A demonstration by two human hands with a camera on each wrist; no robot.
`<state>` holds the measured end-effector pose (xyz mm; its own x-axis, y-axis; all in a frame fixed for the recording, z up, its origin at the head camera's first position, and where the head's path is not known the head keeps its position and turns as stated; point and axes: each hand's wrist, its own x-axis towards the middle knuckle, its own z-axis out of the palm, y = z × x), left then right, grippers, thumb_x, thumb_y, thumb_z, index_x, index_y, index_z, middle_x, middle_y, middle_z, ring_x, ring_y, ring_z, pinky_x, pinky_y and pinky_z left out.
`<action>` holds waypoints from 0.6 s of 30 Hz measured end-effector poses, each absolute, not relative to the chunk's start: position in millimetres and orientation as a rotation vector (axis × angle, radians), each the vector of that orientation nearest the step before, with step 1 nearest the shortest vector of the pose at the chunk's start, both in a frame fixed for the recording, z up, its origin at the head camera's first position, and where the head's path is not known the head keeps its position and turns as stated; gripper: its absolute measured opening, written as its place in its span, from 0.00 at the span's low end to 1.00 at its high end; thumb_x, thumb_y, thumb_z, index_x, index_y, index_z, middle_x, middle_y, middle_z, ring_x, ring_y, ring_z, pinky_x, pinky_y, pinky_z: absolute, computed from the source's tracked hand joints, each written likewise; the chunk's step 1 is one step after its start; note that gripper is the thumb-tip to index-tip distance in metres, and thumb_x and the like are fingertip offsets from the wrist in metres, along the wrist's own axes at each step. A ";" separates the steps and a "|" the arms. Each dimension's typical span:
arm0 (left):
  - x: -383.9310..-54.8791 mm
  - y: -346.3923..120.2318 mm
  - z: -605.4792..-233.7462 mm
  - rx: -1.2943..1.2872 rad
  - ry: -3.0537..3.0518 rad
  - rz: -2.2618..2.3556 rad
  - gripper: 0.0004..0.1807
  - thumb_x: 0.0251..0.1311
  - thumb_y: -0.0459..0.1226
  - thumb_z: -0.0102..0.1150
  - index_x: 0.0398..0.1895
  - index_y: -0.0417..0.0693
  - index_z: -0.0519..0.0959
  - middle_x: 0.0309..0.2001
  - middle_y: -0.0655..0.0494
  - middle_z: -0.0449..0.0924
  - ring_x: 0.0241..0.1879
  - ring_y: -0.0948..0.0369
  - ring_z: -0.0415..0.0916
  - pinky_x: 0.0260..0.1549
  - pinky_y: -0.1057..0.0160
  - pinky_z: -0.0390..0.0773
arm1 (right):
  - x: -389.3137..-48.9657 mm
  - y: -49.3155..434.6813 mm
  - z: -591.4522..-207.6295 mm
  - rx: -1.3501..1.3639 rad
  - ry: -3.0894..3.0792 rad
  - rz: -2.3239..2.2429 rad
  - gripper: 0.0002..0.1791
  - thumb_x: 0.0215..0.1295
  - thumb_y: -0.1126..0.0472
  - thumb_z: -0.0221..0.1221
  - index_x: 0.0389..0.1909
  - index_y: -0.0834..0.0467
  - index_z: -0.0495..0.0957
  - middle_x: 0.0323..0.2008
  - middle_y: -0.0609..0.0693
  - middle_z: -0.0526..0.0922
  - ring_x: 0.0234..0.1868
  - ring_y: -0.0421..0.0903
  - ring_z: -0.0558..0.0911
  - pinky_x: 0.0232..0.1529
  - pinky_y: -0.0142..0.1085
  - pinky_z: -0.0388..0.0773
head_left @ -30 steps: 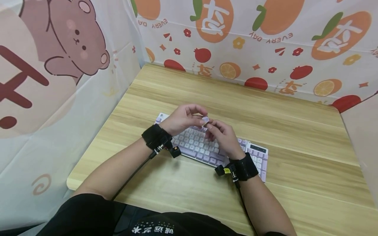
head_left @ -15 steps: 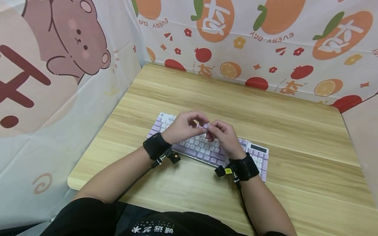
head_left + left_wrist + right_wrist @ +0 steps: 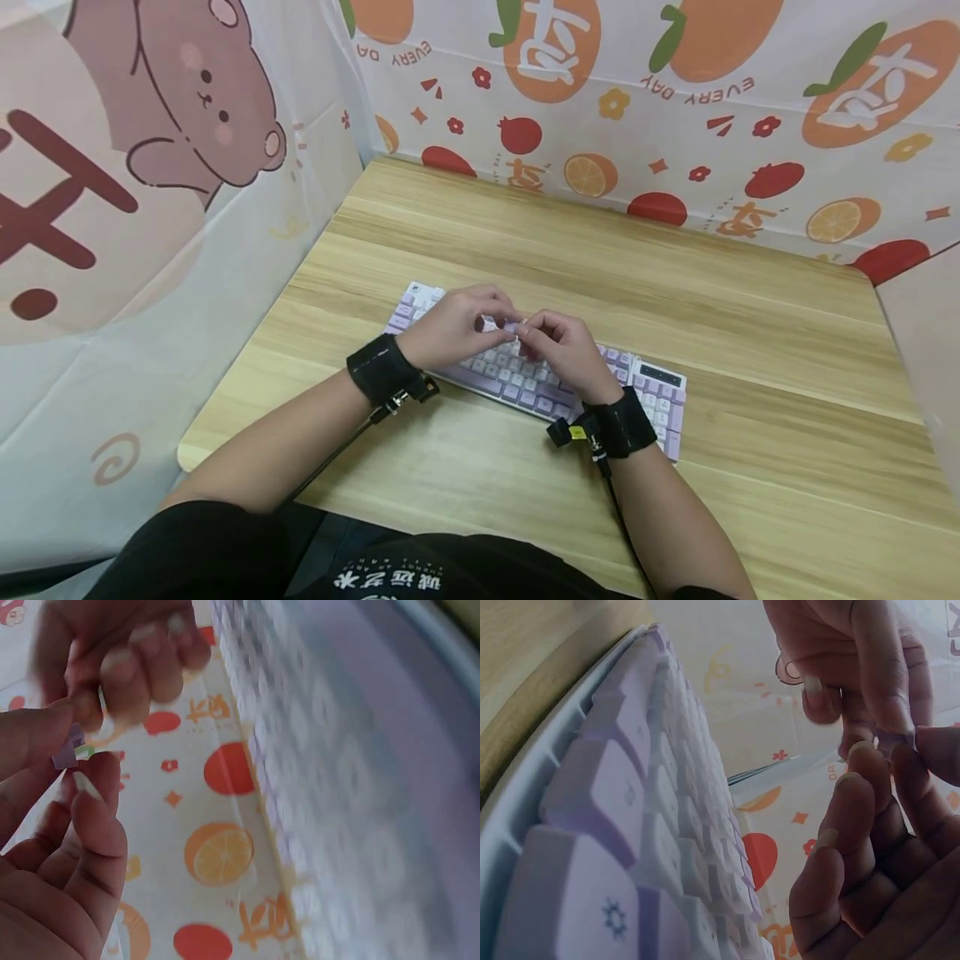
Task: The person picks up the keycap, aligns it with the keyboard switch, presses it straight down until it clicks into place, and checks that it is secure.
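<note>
A small light purple keycap (image 3: 66, 754) is between the fingertips of both hands, above the middle of the keyboard (image 3: 495, 385). My left hand (image 3: 453, 329) pinches it from the left with thumb and finger. From the other side, my right hand (image 3: 562, 346) pinches it too, its remaining fingers curled inward. In the right wrist view only a sliver of the keycap (image 3: 894, 740) shows among the fingertips. White and purple keycaps cover the keyboard, which lies slanted on the table, partly hidden under both hands.
The wooden table (image 3: 750, 358) extends all round the keyboard. A dark display strip (image 3: 660, 375) sits at the keyboard's upper right. Printed cloth (image 3: 592, 133) hangs behind and at the left. Each wrist carries a black strap with a camera and cable.
Both hands' fingertips have come down a little with the keycap, which has turned and is now more hidden. The left wrist has shifted slightly left; the right wrist stays nearly in place.
</note>
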<state>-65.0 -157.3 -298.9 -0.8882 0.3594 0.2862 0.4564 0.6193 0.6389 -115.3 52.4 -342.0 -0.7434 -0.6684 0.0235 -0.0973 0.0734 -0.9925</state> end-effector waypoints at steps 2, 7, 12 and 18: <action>-66.5 -168.8 -294.2 -0.658 -2.725 -1.101 0.11 0.59 0.35 0.67 0.44 0.44 0.85 0.43 0.56 0.84 0.38 0.62 0.79 0.32 0.66 0.80 | -116.2 51.9 -342.7 -0.763 1.930 -1.684 0.19 0.71 0.53 0.57 0.37 0.69 0.78 0.28 0.56 0.80 0.30 0.52 0.77 0.33 0.42 0.77; -75.6 -211.8 -280.2 -0.460 -2.826 -1.033 0.13 0.58 0.33 0.68 0.46 0.45 0.85 0.43 0.53 0.86 0.38 0.61 0.81 0.38 0.62 0.82 | -118.1 51.5 -344.7 -0.774 1.936 -1.639 0.20 0.71 0.51 0.58 0.38 0.68 0.78 0.29 0.56 0.80 0.30 0.51 0.78 0.33 0.40 0.78; -89.6 -256.1 -282.5 -0.255 -2.965 -0.921 0.12 0.57 0.30 0.67 0.45 0.41 0.86 0.42 0.50 0.86 0.38 0.58 0.82 0.40 0.57 0.81 | -118.9 51.3 -348.8 -0.784 1.945 -1.602 0.19 0.70 0.50 0.58 0.37 0.65 0.79 0.29 0.55 0.81 0.30 0.50 0.78 0.32 0.38 0.78; -100.2 -285.9 -300.3 -0.200 -3.115 -0.809 0.10 0.55 0.28 0.66 0.42 0.38 0.86 0.40 0.46 0.86 0.38 0.54 0.81 0.41 0.54 0.79 | -116.9 50.3 -353.2 -0.777 1.936 -1.583 0.19 0.70 0.50 0.58 0.37 0.65 0.79 0.30 0.55 0.82 0.30 0.49 0.79 0.33 0.37 0.79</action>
<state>-100.2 -285.9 -300.3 -0.9889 0.1405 -0.0489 0.0989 0.8666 0.4891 -116.9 50.3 -353.2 -0.7020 -0.7113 -0.0344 -0.1079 0.1541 -0.9821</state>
